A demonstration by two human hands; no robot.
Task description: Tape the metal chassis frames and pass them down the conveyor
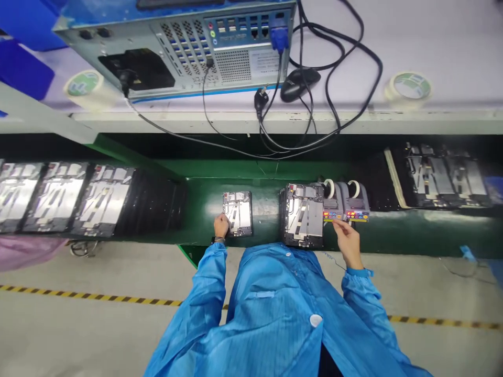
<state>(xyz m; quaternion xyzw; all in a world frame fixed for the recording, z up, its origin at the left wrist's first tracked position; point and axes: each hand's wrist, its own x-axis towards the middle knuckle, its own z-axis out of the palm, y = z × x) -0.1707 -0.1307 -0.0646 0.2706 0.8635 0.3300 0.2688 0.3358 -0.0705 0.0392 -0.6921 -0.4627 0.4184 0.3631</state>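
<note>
The left hand [221, 226] lay curled on a panel [241, 215]; the right hand [348, 242] pinched at a tape dispenser [334, 201], grip unclear; a stack [303, 217] remained.

Electronics factory: green conveyor [231, 170], metal device frames [104, 201]

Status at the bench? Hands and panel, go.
Left hand on metal panel. Right hand at tape dispenser. Panel stack between them, nothing blocking.
</note>
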